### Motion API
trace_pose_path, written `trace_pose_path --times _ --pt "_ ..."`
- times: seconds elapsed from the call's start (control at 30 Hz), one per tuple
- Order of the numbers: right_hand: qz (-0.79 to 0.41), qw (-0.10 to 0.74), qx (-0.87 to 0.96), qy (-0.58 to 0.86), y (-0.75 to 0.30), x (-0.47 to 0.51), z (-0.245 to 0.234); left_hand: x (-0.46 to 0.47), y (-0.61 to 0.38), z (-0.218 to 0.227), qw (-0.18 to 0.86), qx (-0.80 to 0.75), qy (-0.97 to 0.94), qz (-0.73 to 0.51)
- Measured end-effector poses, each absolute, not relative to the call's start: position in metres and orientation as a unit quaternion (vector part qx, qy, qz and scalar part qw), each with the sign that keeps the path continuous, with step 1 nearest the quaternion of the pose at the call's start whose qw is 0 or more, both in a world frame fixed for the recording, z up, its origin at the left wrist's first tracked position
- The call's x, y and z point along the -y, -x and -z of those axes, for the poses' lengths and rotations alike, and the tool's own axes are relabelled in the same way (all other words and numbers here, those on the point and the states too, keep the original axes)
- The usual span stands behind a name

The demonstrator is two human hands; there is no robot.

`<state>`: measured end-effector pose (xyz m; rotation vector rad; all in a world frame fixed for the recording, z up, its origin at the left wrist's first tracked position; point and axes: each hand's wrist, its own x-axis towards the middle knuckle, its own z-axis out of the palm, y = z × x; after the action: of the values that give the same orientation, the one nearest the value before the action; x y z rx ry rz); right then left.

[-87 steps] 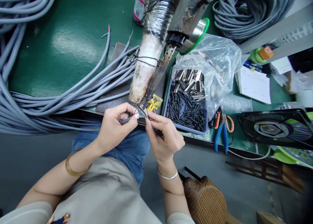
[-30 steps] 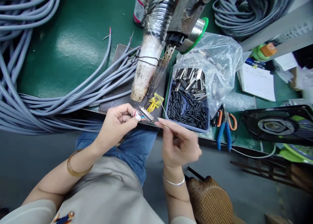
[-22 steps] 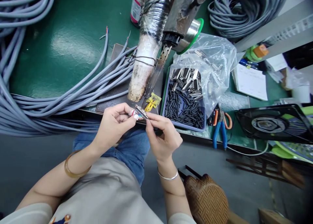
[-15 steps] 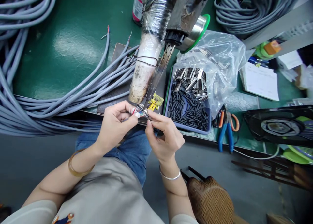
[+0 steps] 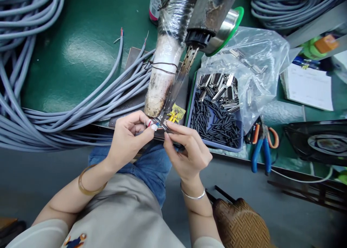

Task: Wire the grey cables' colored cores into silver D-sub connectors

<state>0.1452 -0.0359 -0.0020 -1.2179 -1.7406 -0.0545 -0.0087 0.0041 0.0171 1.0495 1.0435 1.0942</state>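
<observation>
At the table's front edge, my left hand (image 5: 129,137) is closed, thumb and forefinger pinching thin coloured wires (image 5: 152,123). Just to the right, my right hand (image 5: 189,150) pinches a small metal multi-pin connector (image 5: 164,125) between thumb and fingers. The wires meet the connector between the two hands, but the exact contact is too small to make out. Directly above it, the tip of a fixed soldering iron (image 5: 191,56) points down at the connector. Beside the iron, a scorched, white-ended hose (image 5: 161,81) wrapped in plastic film reaches almost to my left fingertips.
Grey cables (image 5: 89,112) run in from the left. A blue bin (image 5: 241,146) of connectors and black sleeves stands right, beside a clear plastic bag (image 5: 260,52). Blue-handled pliers (image 5: 260,150) lie farther right. A solder spool (image 5: 227,29) sits behind the iron. Yellow pieces (image 5: 175,114) lie near my fingers.
The view has shifted slightly, so the bin, pliers and paper appear farther right. Both hands keep their pinches, with the connector still under the iron's tip.
</observation>
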Motion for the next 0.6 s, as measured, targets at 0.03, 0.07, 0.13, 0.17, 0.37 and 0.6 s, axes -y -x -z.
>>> trace_pose_path --times 0.03,0.07,0.13,0.17,0.37,0.6 --pt "0.028 0.481 0.719 0.501 -0.1452 0.0364 0.0016 -0.0044 0.0091 -0.0171 0.608 -0.451 -0.453 -0.47" --pt "0.036 0.474 0.723 0.501 -0.1452 0.0372 0.0014 -0.0046 0.0094 -0.0172 0.613 -0.451 -0.452 -0.466" --pt "0.063 0.455 0.738 0.495 -0.1455 0.0392 0.0021 -0.0046 0.0096 -0.0177 0.624 -0.449 -0.448 -0.457" --pt "0.077 0.447 0.745 0.489 -0.1457 0.0402 0.0027 -0.0045 0.0095 -0.0179 0.628 -0.447 -0.446 -0.455" --pt "0.037 0.471 0.725 0.501 -0.1469 0.0421 0.0063 -0.0026 0.011 -0.015 0.658 -0.445 -0.43 -0.429" --pt "-0.029 0.5 0.703 0.505 -0.143 0.0411 0.004 -0.0008 0.0125 -0.0133 0.664 -0.432 -0.412 -0.45"
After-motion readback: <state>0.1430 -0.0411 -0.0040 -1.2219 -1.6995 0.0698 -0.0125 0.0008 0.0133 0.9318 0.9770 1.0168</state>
